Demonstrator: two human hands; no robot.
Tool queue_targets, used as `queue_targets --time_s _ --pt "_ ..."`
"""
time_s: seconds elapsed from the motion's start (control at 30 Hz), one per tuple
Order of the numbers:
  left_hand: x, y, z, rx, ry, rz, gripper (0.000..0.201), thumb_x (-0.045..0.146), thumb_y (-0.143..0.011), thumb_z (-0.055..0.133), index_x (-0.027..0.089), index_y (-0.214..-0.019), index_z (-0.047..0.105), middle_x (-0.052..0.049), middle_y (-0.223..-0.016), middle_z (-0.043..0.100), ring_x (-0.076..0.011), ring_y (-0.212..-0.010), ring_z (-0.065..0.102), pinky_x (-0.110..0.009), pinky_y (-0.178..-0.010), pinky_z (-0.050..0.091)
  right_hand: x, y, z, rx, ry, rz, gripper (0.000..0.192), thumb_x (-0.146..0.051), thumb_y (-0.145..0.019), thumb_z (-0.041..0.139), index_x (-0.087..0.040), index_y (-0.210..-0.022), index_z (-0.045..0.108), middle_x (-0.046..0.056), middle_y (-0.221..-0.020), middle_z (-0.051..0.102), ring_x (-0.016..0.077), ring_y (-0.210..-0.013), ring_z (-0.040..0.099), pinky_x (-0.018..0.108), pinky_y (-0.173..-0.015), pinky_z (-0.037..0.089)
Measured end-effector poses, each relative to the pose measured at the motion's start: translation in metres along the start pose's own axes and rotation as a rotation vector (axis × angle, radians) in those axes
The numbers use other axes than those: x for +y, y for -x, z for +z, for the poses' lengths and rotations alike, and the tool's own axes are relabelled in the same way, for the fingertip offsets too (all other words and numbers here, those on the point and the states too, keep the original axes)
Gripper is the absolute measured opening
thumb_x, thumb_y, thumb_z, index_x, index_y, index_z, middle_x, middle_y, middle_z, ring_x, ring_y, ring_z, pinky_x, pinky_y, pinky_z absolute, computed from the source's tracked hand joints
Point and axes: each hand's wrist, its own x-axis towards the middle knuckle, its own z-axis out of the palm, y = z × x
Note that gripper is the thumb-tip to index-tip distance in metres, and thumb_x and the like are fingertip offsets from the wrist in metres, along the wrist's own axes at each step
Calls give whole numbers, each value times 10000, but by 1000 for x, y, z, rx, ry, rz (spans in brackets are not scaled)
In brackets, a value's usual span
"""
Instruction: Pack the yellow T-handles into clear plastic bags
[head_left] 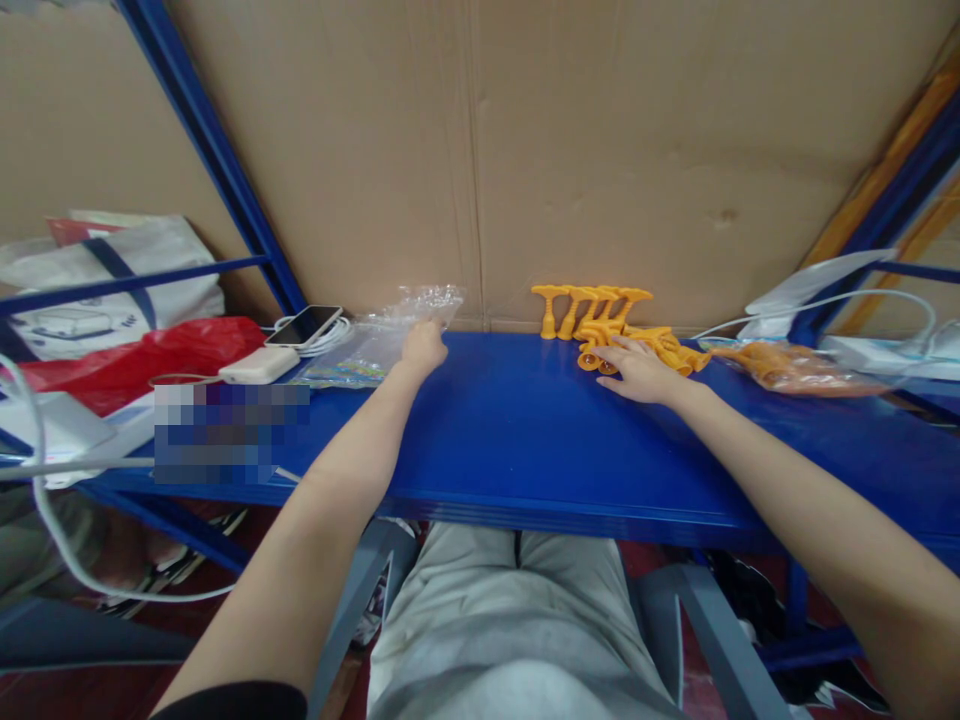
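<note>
Several orange T-shaped pieces point(571, 308) stand along the far edge of the blue table point(510, 440), long axes upright, crossbars on top; more lie in a loose heap point(667, 350) beside them, pointing various ways, too overlapped to count. Both arms reach forward: the right hand point(637, 370) spreads palm-down over the heap, the left hand point(424, 345) curls against clear plastic point(360, 350), its grip hidden from me.

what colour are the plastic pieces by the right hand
Yellow-orange; the plastic pieces show best in the head view.

Brown cardboard point(615, 150) stands behind a blue table point(487, 450)
</note>
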Motion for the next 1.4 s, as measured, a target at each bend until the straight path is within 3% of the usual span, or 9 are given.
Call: queue_targets --time_s 0.13,0.3,0.43,0.7,0.93,1.1,1.4 --pt "26 6 8 9 79 303 448 27 -836 421 169 -1201 638 -103 -1163 649 -224 -1151 582 -313 -1006 457 0 0 1 -3 -1 3 557 -337 -868 498 -141 -1389 515 156 -1430 507 389 -1390 336 641 -1088 296" --pt "61 22 20 -139 176 664 397 67 -877 422 184 -1167 666 -80 -1080 658 -193 -1027 624 -300 -930 487 0 1 1 -1 2 6 559 -335 -868 494 -163 -1400 503 139 -1443 498 383 -1386 342 640 -1087 294" --pt "69 27 26 -216 172 805 378 65 -867 444 206 -1120 688 -61 -1050 666 -176 -1002 632 -274 -891 492 -2 1 0 -2 0 6 580 -332 -869 484 -186 -1431 469 116 -1455 490 384 -1381 346 651 -1073 300" --pt "52 17 23 -281 88 699 335 110 -880 476 196 -1114 701 -65 -1120 684 -182 -1055 634 -262 -921 473 0 2 1 10 1 -21 576 -317 -873 474 -264 -1447 453 85 -1431 523 386 -1363 369 689 -1050 289" --pt "49 15 15 -349 49 580 404 90 -803 473 209 -1105 713 -35 -1147 713 -171 -1086 637 -237 -939 470 -13 3 -9 17 10 38 469 -268 -900 413 -249 -1349 547 86 -1417 535 349 -1347 402 679 -1062 265" --pt "47 13 12 -375 21 504 449 120 -766 464 211 -1131 711 -30 -1171 711 -187 -1112 634 -255 -961 474 -20 3 -10 93 -2 52 382 -271 -901 414 -193 -1215 618 146 -1322 601 343 -1254 503 669 -1063 257" --pt "39 7 24 -328 -44 525 429 240 -839 461 204 -1215 663 -71 -1252 656 -215 -1165 600 -299 -1026 433 -14 1 1 147 -33 21 369 -283 -893 410 -189 -1207 579 169 -1219 653 344 -1175 566 687 -1050 239"
